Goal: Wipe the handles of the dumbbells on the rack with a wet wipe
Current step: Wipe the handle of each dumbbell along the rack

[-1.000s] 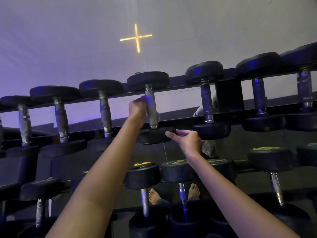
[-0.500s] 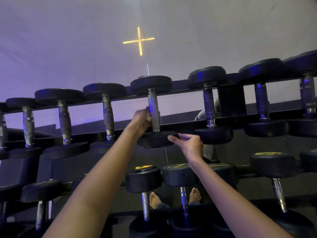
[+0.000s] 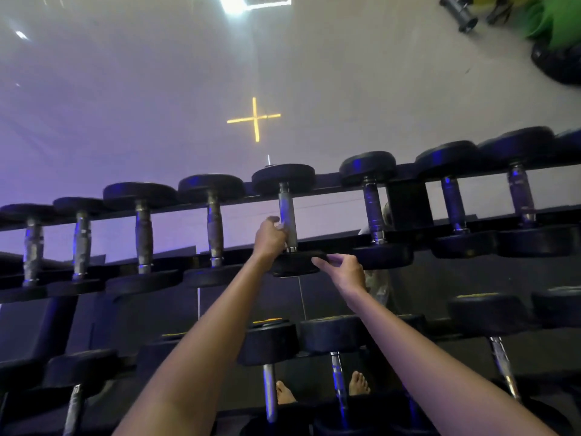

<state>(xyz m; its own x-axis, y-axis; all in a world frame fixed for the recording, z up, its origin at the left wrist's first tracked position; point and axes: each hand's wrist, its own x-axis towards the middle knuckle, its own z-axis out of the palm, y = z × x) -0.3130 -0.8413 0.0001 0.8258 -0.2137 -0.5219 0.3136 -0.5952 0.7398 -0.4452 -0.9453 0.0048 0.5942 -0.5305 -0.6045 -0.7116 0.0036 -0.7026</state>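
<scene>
Gym. Tiered rack [image 3: 408,202] loaded with black rubber-headed dumbbells [image 3: 284,215]; purple-lit pale wall [image 3: 125,105] behind; more equipment [image 3: 553,42] top right.

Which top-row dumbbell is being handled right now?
The dumbbell right below the yellow cross: left hand grips its handle, right hand touches its near head. Neighbours are untouched.

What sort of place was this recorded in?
Probably a gym's free-weight area: a dark metal two-tier rack holds rows of black round-headed dumbbells with steel handles, and the left hand grips one handle.
</scene>
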